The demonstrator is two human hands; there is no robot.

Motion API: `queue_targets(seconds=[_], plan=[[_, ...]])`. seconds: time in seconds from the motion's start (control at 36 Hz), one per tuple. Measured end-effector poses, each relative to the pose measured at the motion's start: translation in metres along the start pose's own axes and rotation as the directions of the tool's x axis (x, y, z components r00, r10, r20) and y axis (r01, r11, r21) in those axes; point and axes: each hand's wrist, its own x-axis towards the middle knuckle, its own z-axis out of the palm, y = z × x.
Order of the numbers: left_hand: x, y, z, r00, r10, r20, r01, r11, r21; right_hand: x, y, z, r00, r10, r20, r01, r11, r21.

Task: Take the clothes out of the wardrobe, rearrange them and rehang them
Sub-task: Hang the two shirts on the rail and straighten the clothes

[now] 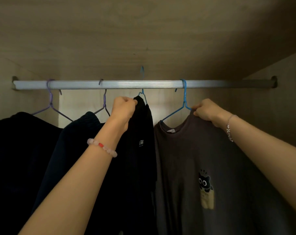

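Left hand point(124, 109) fisted tight on the top of the black garment point(142, 150), pinching fabric at the collar right under the neck of its blue hanger point(142, 92). That hanger's hook point(141, 72) pokes up above the rail point(127, 84) (looks lifted or behind it, cannot tell if still seated). Right hand point(205, 111) closed on the shoulder of the grey cat-print T-shirt point(203, 167), fingers over the right arm of its own blue hanger point(183, 106), whose hook wraps the rail. Rail runs left-right across the wardrobe; both garments hang straight down below the grips, edge to edge. Further left, two dark garments on purple hangers point(50, 102), well apart from the hands. Judgement: the next move turns on hook versus rail, so lift up then pull toward the person; left hand is nearer to freeing its hanger
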Motion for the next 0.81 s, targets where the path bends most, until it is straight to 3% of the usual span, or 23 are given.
queue_targets(seconds=[0.31,0.5,0.81], plan=[[-0.031,-0.029,-0.003,0.997,-0.04,0.069,0.037,0.998,0.042,-0.009,0.005,0.0,0.999,-0.045,-0.031,0.04,0.988,-0.148],[-0.038,-0.027,-0.006,0.996,0.029,0.08,-0.037,0.994,0.103,-0.017,0.007,0.0,0.996,-0.049,-0.068,0.037,0.983,-0.177],[-0.052,-0.022,-0.014,0.989,-0.003,0.148,-0.019,0.989,0.146,-0.025,0.027,-0.016,0.998,0.036,-0.052,-0.03,0.992,0.126]])
